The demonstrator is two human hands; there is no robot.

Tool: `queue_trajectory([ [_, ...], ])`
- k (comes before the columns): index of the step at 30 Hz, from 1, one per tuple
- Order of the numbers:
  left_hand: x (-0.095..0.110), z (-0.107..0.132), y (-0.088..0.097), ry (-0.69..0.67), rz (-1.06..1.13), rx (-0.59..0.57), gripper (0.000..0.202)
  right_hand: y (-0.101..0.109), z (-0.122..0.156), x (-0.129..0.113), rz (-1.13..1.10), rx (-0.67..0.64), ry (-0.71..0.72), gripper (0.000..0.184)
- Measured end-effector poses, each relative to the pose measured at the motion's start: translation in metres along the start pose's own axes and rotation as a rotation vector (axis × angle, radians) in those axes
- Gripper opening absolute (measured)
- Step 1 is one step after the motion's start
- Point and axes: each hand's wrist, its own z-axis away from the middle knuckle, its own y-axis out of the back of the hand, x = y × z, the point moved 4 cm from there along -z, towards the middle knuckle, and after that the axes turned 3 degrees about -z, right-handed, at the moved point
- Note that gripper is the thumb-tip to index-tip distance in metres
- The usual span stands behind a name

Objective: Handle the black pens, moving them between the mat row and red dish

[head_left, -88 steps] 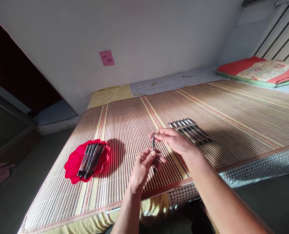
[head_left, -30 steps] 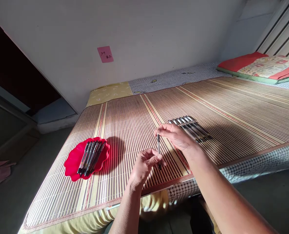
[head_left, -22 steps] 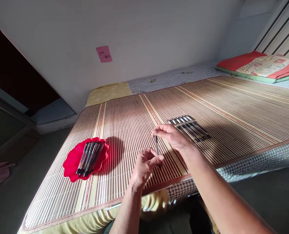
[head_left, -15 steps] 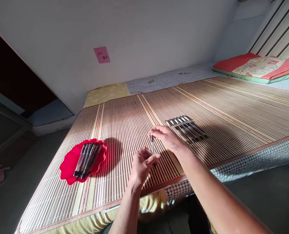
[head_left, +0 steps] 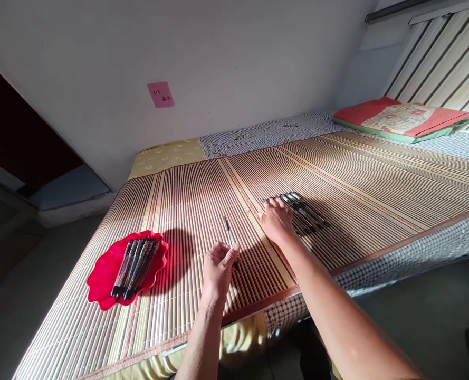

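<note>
My left hand (head_left: 219, 265) pinches a slim pen (head_left: 228, 232) between thumb and fingers, near the front edge of the bamboo mat. The pen tilts up and away, its dark far end pointing to the wall. To the right, my right hand (head_left: 277, 217) reaches over the left end of a row of black and clear pens (head_left: 307, 214) on the mat. Its fingers are spread, the thumb apart, and the fingertips lie at the pens' far ends, partly covering them. A red scalloped plate (head_left: 99, 272) on the left bears several similar pens (head_left: 135, 268).
The slatted bamboo mat (head_left: 194, 195) covers a bed with checked and yellow cloth. Folded red and green bedding (head_left: 400, 119) lies at the far right. A pink note (head_left: 160, 94) hangs on the wall behind. Dark floor shows at left and right.
My right hand has left the far end of the held pen and moved right to the row of pens. My left hand still holds its pen. The view has shifted slightly.
</note>
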Motion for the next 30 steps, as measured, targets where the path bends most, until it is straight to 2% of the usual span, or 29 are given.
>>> queue_trajectory([
  [5,0.001,0.000,0.000,-0.002,-0.006,-0.002,0.052,-0.009,-0.003,0.007,0.095,-0.043,0.038,0.033],
  [9,0.001,0.000,0.001,-0.007,-0.013,0.003,0.052,-0.003,0.001,-0.001,0.051,-0.054,0.064,0.025],
  [13,0.000,0.000,0.001,-0.004,-0.013,0.014,0.054,0.006,0.005,-0.013,-0.040,-0.013,0.118,0.028],
  [16,-0.001,-0.001,0.001,-0.005,-0.014,0.012,0.054,0.004,0.005,-0.013,0.016,0.011,0.114,0.032],
  [22,-0.002,-0.002,0.001,-0.001,0.009,0.014,0.054,-0.009,0.003,-0.011,0.099,-0.125,0.109,0.031],
  [26,-0.003,-0.003,0.000,0.002,0.010,-0.010,0.053,-0.002,0.009,-0.021,0.080,-0.132,0.142,0.026],
  [30,-0.004,-0.003,0.000,-0.003,0.005,-0.011,0.052,0.005,0.016,-0.028,0.059,-0.134,0.138,0.033],
])
